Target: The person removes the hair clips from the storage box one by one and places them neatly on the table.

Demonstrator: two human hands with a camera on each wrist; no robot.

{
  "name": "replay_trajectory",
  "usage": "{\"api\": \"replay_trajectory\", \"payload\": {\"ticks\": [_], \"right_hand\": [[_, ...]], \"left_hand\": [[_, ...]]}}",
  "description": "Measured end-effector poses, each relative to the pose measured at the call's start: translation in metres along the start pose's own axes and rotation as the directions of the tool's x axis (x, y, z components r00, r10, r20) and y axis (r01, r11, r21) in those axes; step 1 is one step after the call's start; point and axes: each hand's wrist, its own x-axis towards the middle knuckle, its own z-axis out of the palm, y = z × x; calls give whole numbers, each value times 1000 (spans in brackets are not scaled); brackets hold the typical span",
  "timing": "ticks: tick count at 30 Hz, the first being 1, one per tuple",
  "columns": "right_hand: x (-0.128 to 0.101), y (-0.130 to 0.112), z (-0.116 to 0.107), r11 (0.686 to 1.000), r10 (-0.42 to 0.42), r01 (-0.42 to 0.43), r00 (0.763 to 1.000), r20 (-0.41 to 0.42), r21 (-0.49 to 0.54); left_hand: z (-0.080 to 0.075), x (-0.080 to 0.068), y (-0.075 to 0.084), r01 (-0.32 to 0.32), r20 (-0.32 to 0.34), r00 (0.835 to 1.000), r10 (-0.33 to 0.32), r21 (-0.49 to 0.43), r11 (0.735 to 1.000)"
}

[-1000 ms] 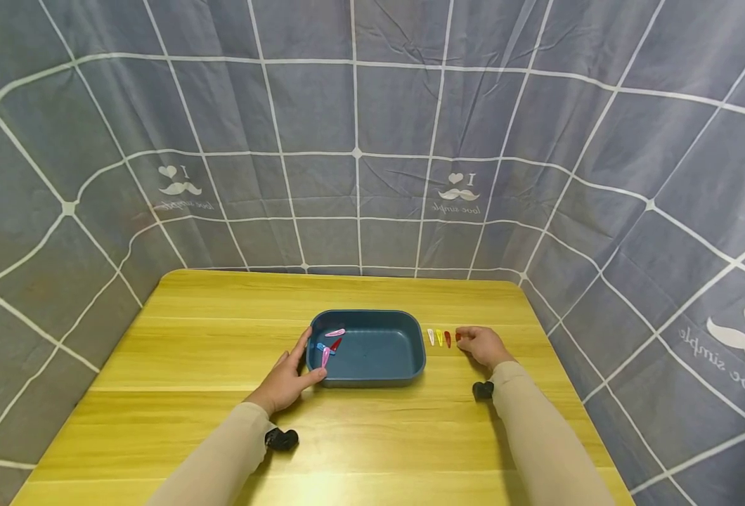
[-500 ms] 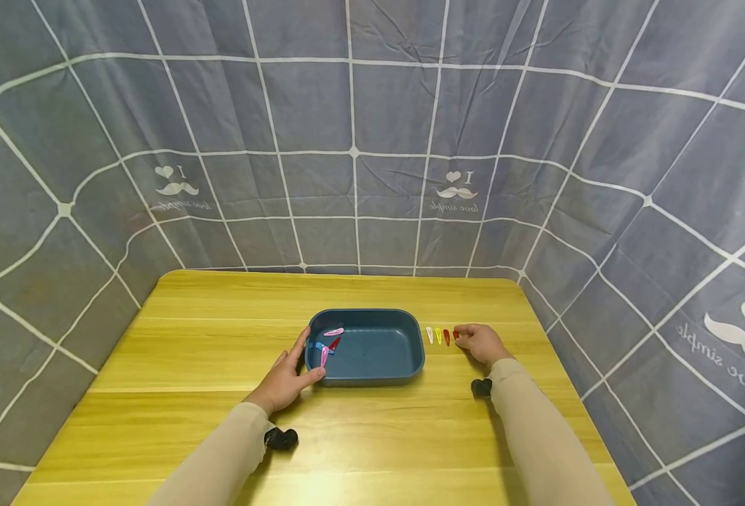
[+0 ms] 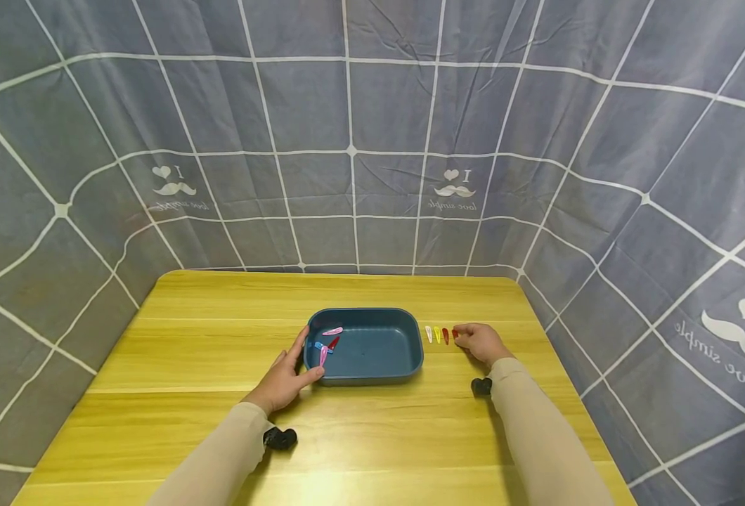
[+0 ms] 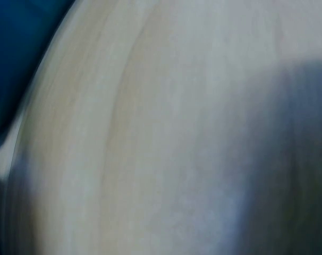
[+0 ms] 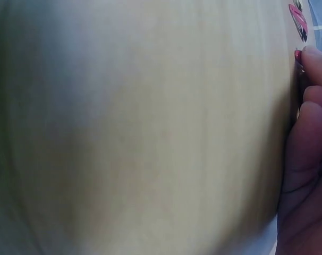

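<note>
Right fingertips: bent together at the outer end of a row of hair clips, pinching, it appears, the end red clip (image 3: 455, 334); the right-wrist view shows only its red tip projecting past them. No gap is visible between the fingers; how firm the hold is cannot be told.
End clip: on the table, just left of the right hand (image 3: 481, 344); largely covered. Its long axis, as far as it shows, runs away from the person, like its neighbours'.
Row: leftward from the end clip stand a dark red clip (image 3: 445, 336), a yellow clip (image 3: 437, 334) and a white clip (image 3: 429, 334), side by side, apart, nearly parallel. The right hand is nearer.
Right arm: reaches forward and inward, hand low over the table (image 3: 385, 436).
Left fingers: extended and spread, thumb on the near rim, fingers along the left wall of the blue tray (image 3: 372, 381); no clip held.
Left arm: left hand (image 3: 284, 383) slants in from the near left.
Tray: left of the row, its long side across; two pink clips, a red one and blue pieces lie in its left part.
Backdrop: grey checked curtain (image 3: 385, 183).
</note>
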Motion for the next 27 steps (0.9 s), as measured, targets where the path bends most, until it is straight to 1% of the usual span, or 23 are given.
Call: {"api": "replay_trajectory", "payload": {"ticks": [8, 21, 27], "right_hand": [[2, 0, 1, 1000, -2, 3, 1000, 6, -27], [0, -1, 1, 1000, 5, -5, 1000, 7, -10], [1, -1, 1, 999, -19, 19, 1000, -1, -35]], "left_hand": [[0, 0, -2, 9, 2, 1000, -9, -2, 1000], [0, 1, -2, 5, 4, 1000, -5, -6, 1000], [0, 1, -1, 8, 4, 1000, -8, -2, 1000]]}}
